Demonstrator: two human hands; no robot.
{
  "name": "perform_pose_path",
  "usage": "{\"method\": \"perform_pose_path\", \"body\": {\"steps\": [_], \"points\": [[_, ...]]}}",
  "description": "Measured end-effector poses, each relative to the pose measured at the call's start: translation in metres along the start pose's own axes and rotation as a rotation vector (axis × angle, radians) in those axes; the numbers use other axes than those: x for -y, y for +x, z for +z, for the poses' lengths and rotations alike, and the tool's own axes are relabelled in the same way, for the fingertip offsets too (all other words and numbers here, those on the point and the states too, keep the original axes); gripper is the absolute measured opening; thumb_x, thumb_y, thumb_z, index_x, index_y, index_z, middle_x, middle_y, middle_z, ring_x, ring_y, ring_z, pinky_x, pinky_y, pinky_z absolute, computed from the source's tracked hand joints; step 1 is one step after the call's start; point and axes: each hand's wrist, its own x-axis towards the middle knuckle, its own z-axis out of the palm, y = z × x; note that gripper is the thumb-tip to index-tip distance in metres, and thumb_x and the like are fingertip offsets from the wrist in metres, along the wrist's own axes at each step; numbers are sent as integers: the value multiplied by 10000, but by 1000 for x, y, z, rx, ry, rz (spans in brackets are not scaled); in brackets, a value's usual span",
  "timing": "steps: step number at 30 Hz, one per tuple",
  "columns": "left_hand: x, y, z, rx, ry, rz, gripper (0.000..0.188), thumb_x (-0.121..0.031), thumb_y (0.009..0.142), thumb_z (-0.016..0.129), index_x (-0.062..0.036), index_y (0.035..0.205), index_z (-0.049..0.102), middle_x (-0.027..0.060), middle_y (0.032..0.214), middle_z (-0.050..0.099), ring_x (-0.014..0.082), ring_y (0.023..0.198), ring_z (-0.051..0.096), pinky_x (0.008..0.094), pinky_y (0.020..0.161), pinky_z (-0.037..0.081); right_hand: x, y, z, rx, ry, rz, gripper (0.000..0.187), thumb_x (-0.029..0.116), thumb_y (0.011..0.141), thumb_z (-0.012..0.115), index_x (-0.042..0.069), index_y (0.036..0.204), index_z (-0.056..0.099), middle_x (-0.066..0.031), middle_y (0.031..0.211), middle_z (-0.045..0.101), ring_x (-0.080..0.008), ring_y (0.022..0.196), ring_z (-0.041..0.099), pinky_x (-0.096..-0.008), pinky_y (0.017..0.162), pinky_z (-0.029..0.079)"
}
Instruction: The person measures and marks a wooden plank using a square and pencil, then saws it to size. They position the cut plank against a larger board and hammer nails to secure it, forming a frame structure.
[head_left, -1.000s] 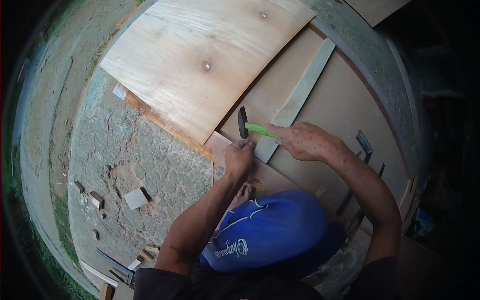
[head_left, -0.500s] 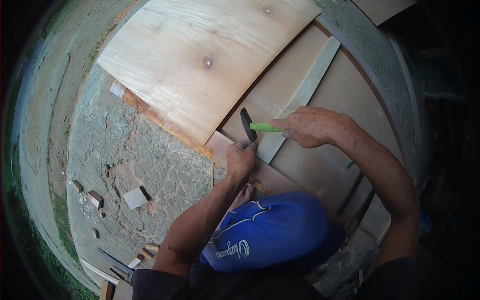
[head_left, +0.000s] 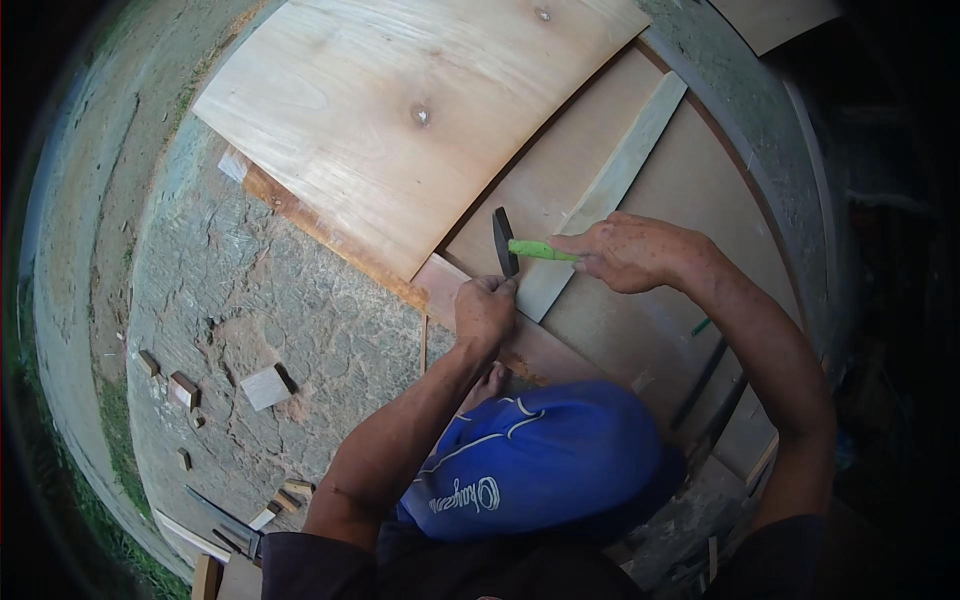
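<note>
In my right hand (head_left: 635, 252) is a hammer (head_left: 505, 242) with a black head and a bright green handle. Its head hangs just above the fingertips of my left hand (head_left: 484, 308). Those fingers are pinched together at the near rail (head_left: 562, 355) of a wooden frame, close to the end of a pale wooden slat (head_left: 600, 205). Whatever they pinch is too small or hidden to make out. Beyond them a light plywood sheet (head_left: 330, 130) covers the far left part of the frame.
Wood offcuts (head_left: 265, 388) lie on the rough concrete at left. A handsaw (head_left: 225, 518) rests at the lower left beside small blocks. A green pencil-like stick (head_left: 700, 327) and a dark bar (head_left: 698, 385) lie on the panel at right. My blue-clad knee (head_left: 560, 450) is close below the frame.
The hammer and my right hand have shifted very slightly to the right. My left hand keeps its place on the rail. The whole view has moved a little.
</note>
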Motion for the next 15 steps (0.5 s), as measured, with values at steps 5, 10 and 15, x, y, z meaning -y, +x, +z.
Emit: {"method": "perform_pose_path", "body": {"steps": [5, 10, 15], "points": [[15, -7, 3, -34, 159, 338, 301, -181, 915, 638, 40, 1101, 724, 219, 882, 742, 296, 833, 749, 386, 773, 561, -17, 0, 12, -104, 34, -50, 474, 210, 1054, 468, 157, 1525, 464, -241, 1087, 708, -429, 1024, 669, -522, 949, 522], [3, -18, -8, 114, 237, 314, 407, -145, 837, 635, 26, 1205, 675, 281, 1083, 710, 379, 1071, 701, 419, 934, 528, -17, -7, 26, -118, 117, -60, 496, 205, 1042, 487, 139, 1532, 447, -268, 1024, 702, -446, 954, 679, -524, 929, 525], [5, -11, -6, 97, 267, 327, 417, -145, 818, 621, -35, 1214, 691, 304, 1022, 703, 447, 1016, 687, 491, 913, 530, -13, -7, 30, -125, 171, 8, 525, 196, 1028, 520, 156, 1545, 435, -268, 981, 706, -444, 922, 684, -497, 885, 539]]}}
